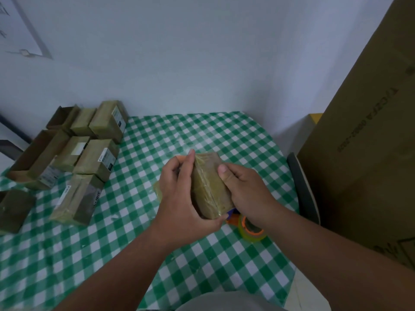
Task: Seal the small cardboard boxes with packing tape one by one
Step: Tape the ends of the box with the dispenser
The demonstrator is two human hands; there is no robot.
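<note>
Both hands held one small cardboard box point(211, 185) above the green-and-white checked tablecloth point(157, 254), near the table's right side. The left hand point(179, 198) grasped the box's left face and underside, fingers curled round it, the forefinger reaching up along the far edge. The right hand point(244, 189) clasped the right face, thumb pressed on the top beside a strip of glossy tape that ran lengthwise down the box.

Just below the right wrist a roll of packing tape point(251, 230) — yellowish, with an orange core — lay on the cloth, partly hidden by the arm; something blue and orange showed beside it, too covered to name.

At the table's left a cluster of small cardboard boxes point(94, 158) stood close together, some with white labels, two at the far left — open-topped. One taped box point(76, 198) lay nearer, apart from the rest.

A large cardboard carton point(370, 131) stood at the right, against the white wall point(202, 52).
</note>
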